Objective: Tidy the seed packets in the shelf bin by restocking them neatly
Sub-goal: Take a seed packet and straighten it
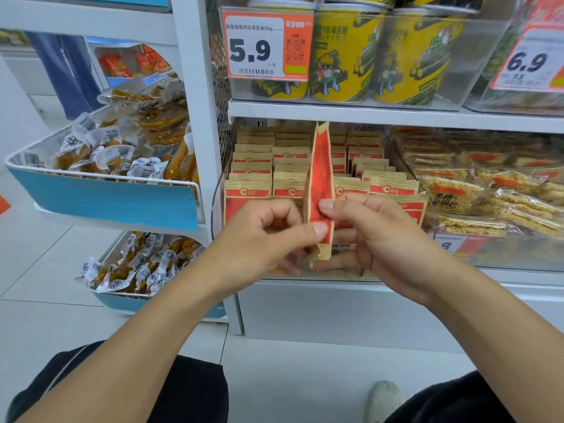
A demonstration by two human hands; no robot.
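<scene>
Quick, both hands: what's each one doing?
Left hand: pinching the upright seed packet near its bottom.
Right hand: pinching the same packet's middle.

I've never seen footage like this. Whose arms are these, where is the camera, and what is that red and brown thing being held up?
There is no machine here: a person wears one wide-angle camera on the head, so you look down along their own bare arms. The left hand and right hand both pinch one seed packet, held upright and edge-on in front of a clear shelf bin. That bin holds rows of matching brown and red packets standing upright. To its right lie wrapped snack bars; above stand yellow tubs behind a 5.9 price tag. At the left, a blue-fronted rack holds small vacuum-packed snacks.
</scene>
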